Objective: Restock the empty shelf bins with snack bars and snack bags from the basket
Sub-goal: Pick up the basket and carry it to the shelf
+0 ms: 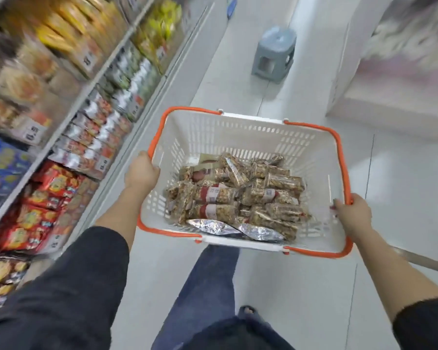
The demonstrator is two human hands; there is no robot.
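A white plastic basket (238, 132) with orange handles hangs in front of me above the aisle floor. My left hand (141, 173) grips its left rim and handle. On the opposite side, my right hand (353, 214) grips the right rim and handle. Inside lie several clear-wrapped snack bars (271, 195) with red-and-white labels, piled across the bottom. Two silver foil snack bags (213, 226) lie along the basket's near wall. To my left runs a shelf unit (68, 114) with bins of packaged snacks, blurred by motion.
A grey plastic stool (273, 54) stands on the white tiled floor farther down the aisle. A white display block (390, 102) sits at the right. My leg in jeans and one foot (247, 311) show below the basket.
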